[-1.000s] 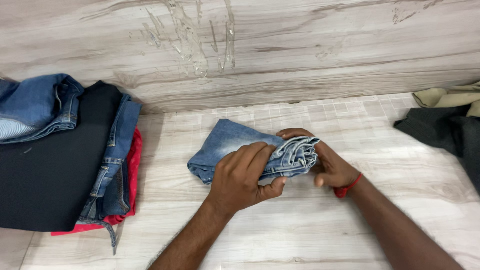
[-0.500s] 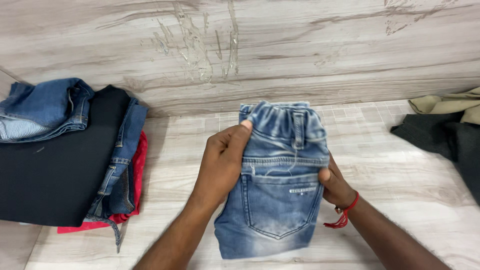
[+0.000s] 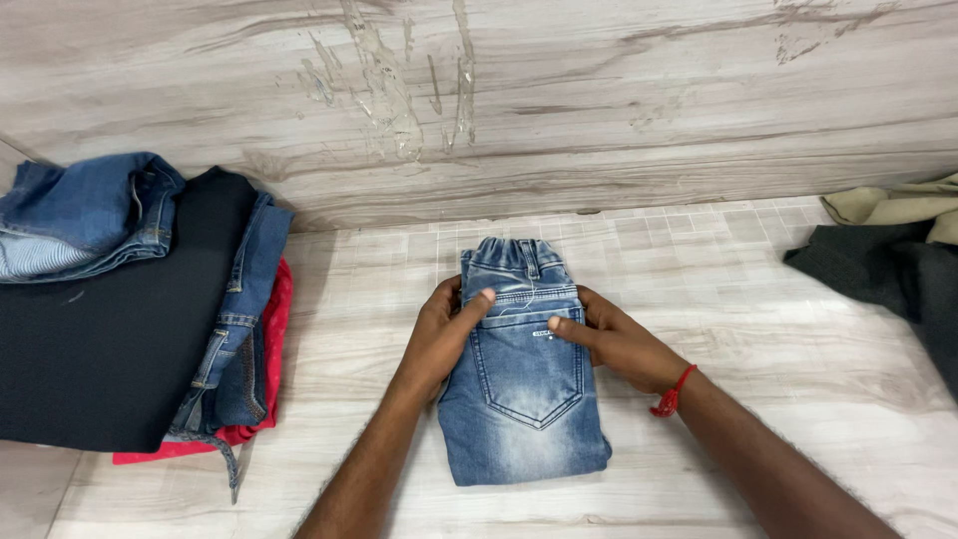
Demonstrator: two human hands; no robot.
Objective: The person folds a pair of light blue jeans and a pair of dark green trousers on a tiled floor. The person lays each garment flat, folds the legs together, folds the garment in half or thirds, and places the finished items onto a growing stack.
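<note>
A small pair of faded blue jeans (image 3: 524,414) lies folded flat on the pale wood-grain table (image 3: 758,329), waistband toward the wall and a back pocket facing up. My left hand (image 3: 444,334) grips its left edge just below the waistband, thumb on top. My right hand (image 3: 614,344), with a red thread around the wrist, holds the right edge, fingers resting across the top of the pocket.
A pile of clothes sits at the left: dark blue jeans (image 3: 90,210), a black garment (image 3: 110,339) and a red one (image 3: 264,329) underneath. At the right edge lie a dark grey cloth (image 3: 888,269) and a beige cloth (image 3: 898,205). A wood-grain wall (image 3: 599,90) rises behind the table.
One second ago the jeans lay bunched sideways in both hands. Half a second ago they were held up, pocket toward me. Now they lie flat on the table with both hands on them.
</note>
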